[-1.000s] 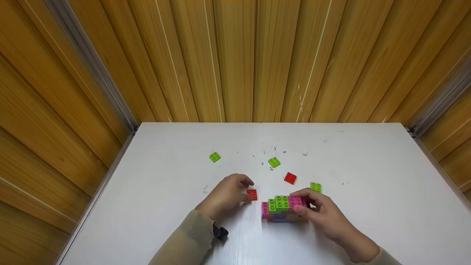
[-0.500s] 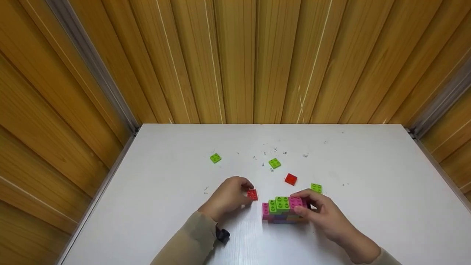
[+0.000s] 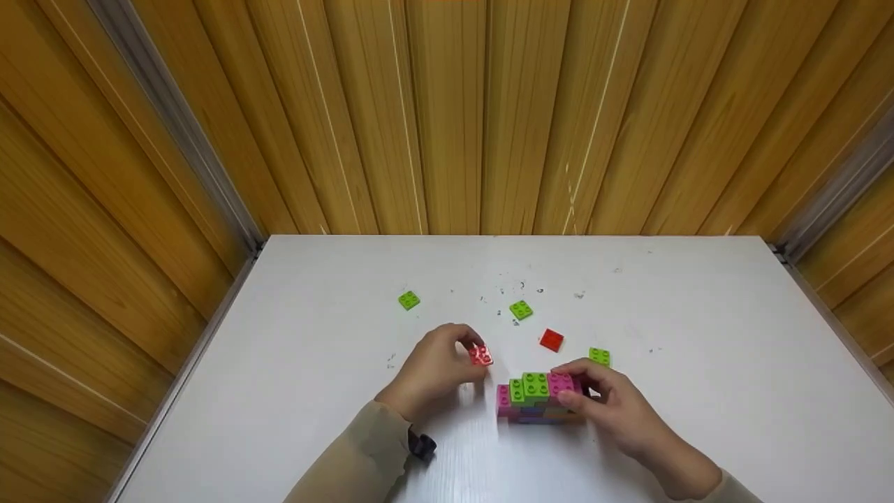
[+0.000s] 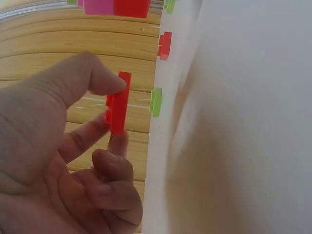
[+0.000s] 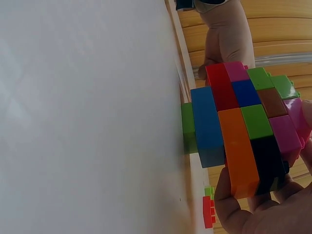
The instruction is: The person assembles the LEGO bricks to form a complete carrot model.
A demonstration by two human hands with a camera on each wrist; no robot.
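While the left hand (image 3: 434, 370) is pinching a small red brick (image 3: 480, 355) between thumb and fingertips, lifted just off the white table (image 3: 698, 419), the right hand (image 3: 614, 409) is gripping the block stack (image 3: 538, 398), probably steadying it; loose green bricks (image 3: 520, 309) are lying beyond.

- We see the white table (image 3: 698, 391) boxed in by the wooden slat walls (image 3: 447, 112) behind and on both sides.
- Multicoloured plastic brick block (image 3: 536, 397) stands near the front, centre-right; right hand (image 3: 614, 409) on its right side.
- Left hand (image 3: 434, 370) just left of the block, pinching a small red flat brick (image 3: 480, 355) off the table.
- Second red flat brick (image 3: 551, 339) lies behind the block; three green flat bricks (image 3: 521, 309) scattered behind, spread left to right.
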